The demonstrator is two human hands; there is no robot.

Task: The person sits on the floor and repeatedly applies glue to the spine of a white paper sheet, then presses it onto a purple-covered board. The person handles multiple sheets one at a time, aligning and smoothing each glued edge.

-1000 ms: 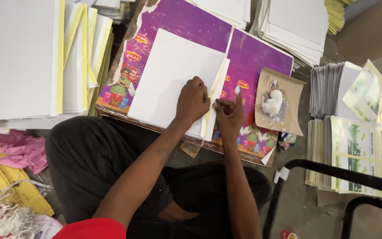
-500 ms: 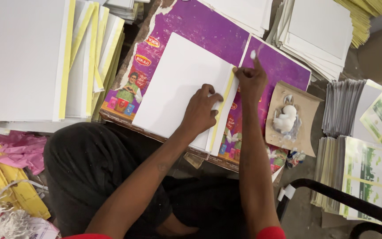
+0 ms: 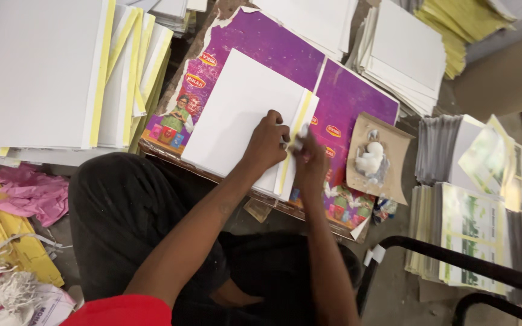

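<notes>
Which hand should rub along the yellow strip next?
Probably the right hand: its fingers already rest on the yellow strip, while the left hand lies flat on the white sheet, pinning it.

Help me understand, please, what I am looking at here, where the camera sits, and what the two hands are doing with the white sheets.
There is no machine here: a seated person works with two bare hands, and the single picture comes from a camera worn on the head, looking down over the lap. The work surface is a flattened purple printed carton laid like a board. On it lies a stack of white sheets with a yellow strip along its right edge. The left hand presses down on the stack beside that strip. The right hand is at the strip, and its fingers pinch something small and pale; what it is cannot be told. To the right lies a brown card with a white lump on it. More white sheets with yellow edges are piled at the left, and printed bundles stand at the right.
</notes>
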